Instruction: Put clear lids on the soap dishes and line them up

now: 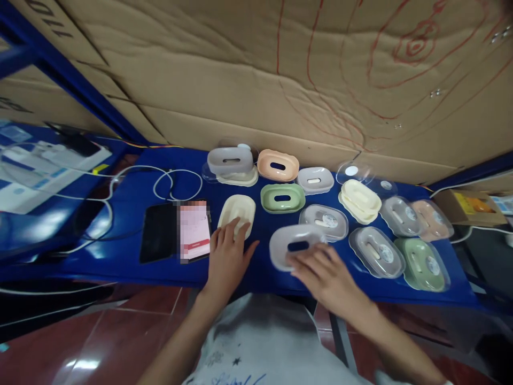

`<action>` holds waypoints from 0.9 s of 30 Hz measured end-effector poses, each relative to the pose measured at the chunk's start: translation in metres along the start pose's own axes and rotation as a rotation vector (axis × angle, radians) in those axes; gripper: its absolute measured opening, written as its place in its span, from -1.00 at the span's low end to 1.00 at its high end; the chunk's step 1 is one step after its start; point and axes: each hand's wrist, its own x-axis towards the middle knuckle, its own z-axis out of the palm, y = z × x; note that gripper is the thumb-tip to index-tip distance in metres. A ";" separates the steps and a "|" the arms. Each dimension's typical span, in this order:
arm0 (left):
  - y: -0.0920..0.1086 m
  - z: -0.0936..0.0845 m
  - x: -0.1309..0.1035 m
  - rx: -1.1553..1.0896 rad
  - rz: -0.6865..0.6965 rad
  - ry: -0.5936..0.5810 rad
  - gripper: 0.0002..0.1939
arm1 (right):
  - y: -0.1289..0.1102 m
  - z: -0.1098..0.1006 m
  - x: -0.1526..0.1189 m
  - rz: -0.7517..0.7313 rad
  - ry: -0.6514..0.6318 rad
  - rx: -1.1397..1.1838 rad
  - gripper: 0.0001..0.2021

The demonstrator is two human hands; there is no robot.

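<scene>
My right hand (320,264) is closed on the right edge of a pale grey plastic dish (282,246), which looks like a soap dish with an oval slot through its middle. It is slightly blurred, just above the table's front part. On the left, a cream dish (237,206) lies flat on the table. The fingers of my left hand (230,248) rest apart on its near half, thumb out to the side. Behind the grey dish are a green slotted dish (282,199) and a lidded grey dish (324,222).
Along the back stand another grey dish (230,160), a peach dish (278,164) and clear lids (355,172). Stacked cream dishes (359,200) and several lidded dishes (377,252) occupy the right. A tablet (158,232), a lit screen (194,227) and white cables (160,182) lie left; cardboard (224,101) walls the back.
</scene>
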 end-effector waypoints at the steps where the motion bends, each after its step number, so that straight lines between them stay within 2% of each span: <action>1: -0.001 -0.003 0.000 -0.001 -0.005 -0.009 -0.71 | -0.014 0.013 -0.002 -0.038 -0.020 0.020 -0.68; 4: -0.004 -0.016 -0.002 -0.092 -0.007 -0.002 -0.79 | -0.028 0.044 -0.011 -0.076 -0.012 0.081 -0.70; 6: -0.008 -0.027 -0.005 -0.209 0.007 0.023 -0.79 | -0.021 0.054 -0.019 -0.030 0.045 0.127 -0.71; 8: -0.013 -0.034 -0.009 -0.273 0.069 0.005 -0.79 | -0.010 0.056 -0.027 0.077 0.147 0.174 -0.70; 11: -0.018 -0.032 -0.018 -0.272 0.267 -0.144 -0.72 | 0.000 0.055 -0.033 0.259 0.314 0.234 -0.64; 13: -0.017 -0.025 -0.028 -0.294 0.388 -0.235 -0.66 | -0.001 0.055 -0.029 0.320 0.357 0.238 -0.62; 15: -0.013 -0.016 -0.037 -0.303 0.423 -0.210 -0.65 | -0.007 0.057 -0.019 0.310 0.311 0.224 -0.63; 19: -0.010 -0.009 -0.045 -0.249 0.336 -0.011 -0.51 | -0.025 0.070 0.009 0.170 0.097 0.191 -0.63; 22: -0.015 -0.010 -0.043 -0.193 0.364 -0.082 -0.36 | -0.030 0.078 0.022 0.050 0.038 0.162 -0.57; 24: -0.020 -0.011 -0.041 -0.179 0.394 -0.135 -0.35 | -0.027 0.078 0.025 -0.012 0.024 0.155 -0.56; 27: -0.023 -0.009 -0.044 -0.207 0.388 -0.113 -0.37 | -0.016 0.070 0.024 -0.080 -0.001 0.192 -0.56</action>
